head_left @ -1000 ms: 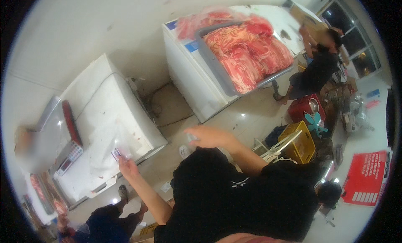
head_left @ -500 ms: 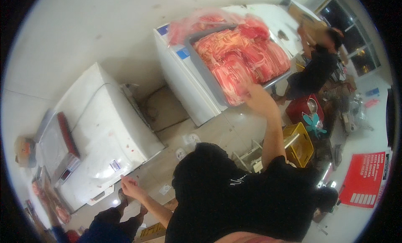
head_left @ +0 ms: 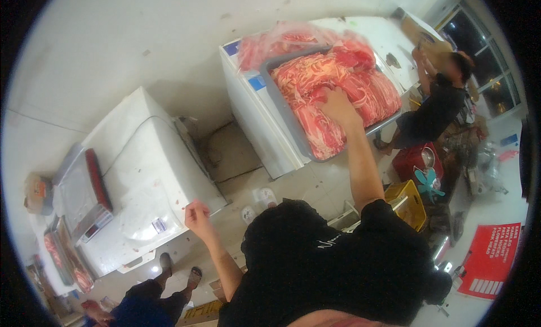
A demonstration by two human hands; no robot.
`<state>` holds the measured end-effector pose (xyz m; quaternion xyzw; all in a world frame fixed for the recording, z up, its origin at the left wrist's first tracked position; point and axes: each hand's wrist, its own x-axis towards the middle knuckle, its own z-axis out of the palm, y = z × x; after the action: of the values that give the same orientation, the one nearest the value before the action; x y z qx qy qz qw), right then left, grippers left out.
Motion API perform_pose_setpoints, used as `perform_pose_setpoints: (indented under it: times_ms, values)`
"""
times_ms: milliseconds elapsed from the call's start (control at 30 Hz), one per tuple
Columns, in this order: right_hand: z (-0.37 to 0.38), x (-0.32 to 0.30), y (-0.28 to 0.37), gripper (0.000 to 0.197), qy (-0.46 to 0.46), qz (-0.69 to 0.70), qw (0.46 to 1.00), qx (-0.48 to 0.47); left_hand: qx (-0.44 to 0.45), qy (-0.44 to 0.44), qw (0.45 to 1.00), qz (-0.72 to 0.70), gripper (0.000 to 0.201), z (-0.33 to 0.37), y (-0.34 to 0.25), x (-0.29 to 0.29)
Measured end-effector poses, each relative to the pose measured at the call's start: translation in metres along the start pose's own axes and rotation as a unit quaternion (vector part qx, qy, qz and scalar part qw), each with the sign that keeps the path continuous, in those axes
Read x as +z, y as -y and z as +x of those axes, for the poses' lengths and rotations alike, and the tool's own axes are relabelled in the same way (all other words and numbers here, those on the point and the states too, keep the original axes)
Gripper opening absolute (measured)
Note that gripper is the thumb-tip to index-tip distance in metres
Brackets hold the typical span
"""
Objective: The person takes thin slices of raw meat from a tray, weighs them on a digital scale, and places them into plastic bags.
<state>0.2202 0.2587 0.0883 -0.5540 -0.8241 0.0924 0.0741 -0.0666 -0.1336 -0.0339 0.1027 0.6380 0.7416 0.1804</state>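
My right hand (head_left: 337, 105) reaches out over a large grey tray (head_left: 282, 110) heaped with red-and-white sliced meat (head_left: 315, 82) and rests on the pile, fingers curled into it. The tray sits on a white chest freezer (head_left: 265, 132). My left hand (head_left: 196, 214) hangs loosely closed in the air beside a second white chest freezer (head_left: 152, 175), holding nothing I can see. A weighing scale (head_left: 79, 192) with a red edge stands on that freezer's left end.
Another person in dark clothes (head_left: 434, 107) stands at the far end of the meat freezer. A yellow crate (head_left: 407, 203) and a red crate (head_left: 414, 161) sit on the floor to my right. Someone's sandalled feet (head_left: 177, 270) are near the left freezer. A red sign (head_left: 490, 259) lies at lower right.
My right hand has swung up from near my body and landed on the meat pile. My left hand has come off the left freezer's lid and drawn back toward me.
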Motion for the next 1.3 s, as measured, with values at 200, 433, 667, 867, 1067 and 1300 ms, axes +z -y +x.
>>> perform_pose_setpoints:
  times_ms: [200,433,667,867,1067,1300]
  values:
    - [0.011,-0.014,0.002,0.034,0.065,-0.024,0.993,-0.097,-0.037,0.018,0.999,0.025,0.022,-0.005,0.002,0.004]
    - [0.02,-0.04,0.017,0.021,0.018,0.113,0.985,-0.126,-0.02,0.003,1.0,0.0,0.02,0.003,-0.004,0.004]
    - [0.057,-0.054,-0.008,0.031,0.016,0.023,0.985,-0.167,-0.019,0.036,0.999,0.028,0.022,0.003,-0.001,-0.007]
    - [0.049,-0.01,-0.032,0.054,0.049,-0.12,0.99,-0.049,-0.046,0.039,0.998,0.026,0.023,-0.01,0.0,-0.006]
    - [0.033,-0.011,0.05,0.061,0.031,-0.163,0.985,0.057,-0.052,0.061,0.995,0.065,0.024,-0.011,-0.006,-0.01]
    - [0.052,0.003,0.03,0.041,0.023,-0.233,0.971,0.041,-0.028,0.079,0.993,0.082,0.021,-0.014,-0.01,-0.004]
